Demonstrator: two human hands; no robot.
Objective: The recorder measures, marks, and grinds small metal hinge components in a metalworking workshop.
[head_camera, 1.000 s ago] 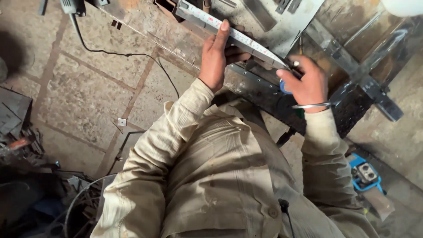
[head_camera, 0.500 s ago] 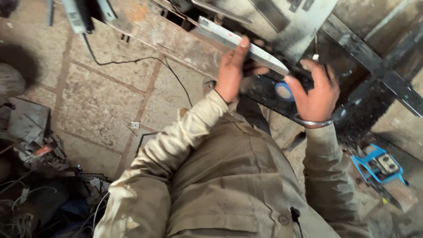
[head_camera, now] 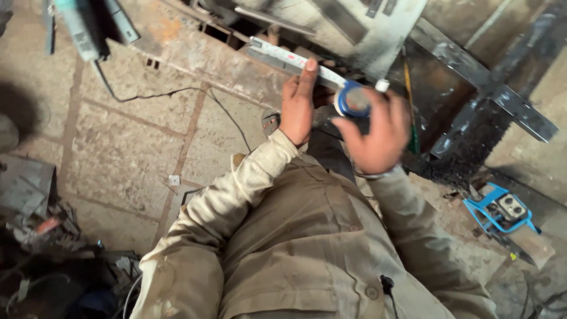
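Observation:
My right hand [head_camera: 378, 133] grips a round blue and white tape measure case [head_camera: 352, 100], and a small white piece [head_camera: 383, 85] sticks up between its fingers. The tape's white blade [head_camera: 283, 54] runs up and to the left over a rusty metal section [head_camera: 195, 50]. My left hand [head_camera: 297, 106] lies beside the case, its index finger pressed down on the blade. Both sleeves are beige and dusty.
A power tool [head_camera: 80, 26] with a black cable [head_camera: 153, 94] lies at the top left on the stone-tiled floor. Dark steel angle bars [head_camera: 496, 97] cross at the right. Below them sits a blue socket box [head_camera: 502, 210]. Scrap and wires [head_camera: 41, 236] pile up at the lower left.
My right hand has lifted and shifted left with the tape measure, so the round case now faces the camera. My left finger stays on the blade. The view has swung.

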